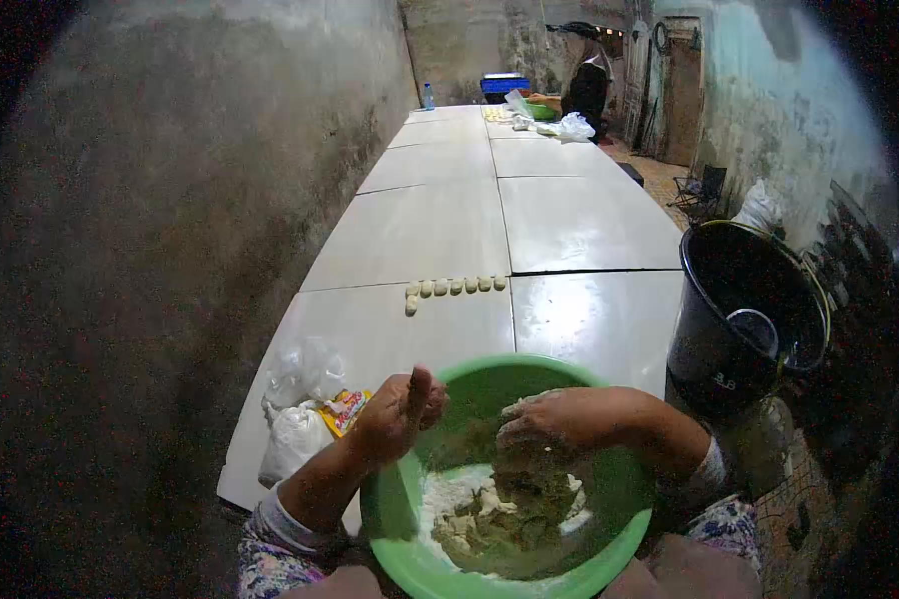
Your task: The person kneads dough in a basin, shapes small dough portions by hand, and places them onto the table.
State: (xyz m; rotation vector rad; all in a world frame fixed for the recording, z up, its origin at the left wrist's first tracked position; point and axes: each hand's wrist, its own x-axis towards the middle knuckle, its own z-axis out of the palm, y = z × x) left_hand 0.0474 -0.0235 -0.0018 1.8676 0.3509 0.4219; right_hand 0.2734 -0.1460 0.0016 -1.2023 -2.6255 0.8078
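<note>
A large green plastic basin (624,559) is right in front of me. Crumbly, part-mixed dough (514,539) lies in it, with loose white flour (440,494) at its side. At the basin's left rim my left hand (402,411) is closed, fingers curled and thumb sticking up. My right hand (559,424), dusted with flour, reaches over the far right rim. Its fingers bend down into the dough, and their tips are hard to make out. Farther off on the table, several small dough pieces (455,287) stand in a row, one of them set nearer to me.
Left of the basin are a clear plastic bag of white powder (297,439) and a yellow-red packet (346,410). A black bucket (684,349) stands at the right edge of the long white table (430,220). A person (587,85) is at the far end, beside another green basin (542,112).
</note>
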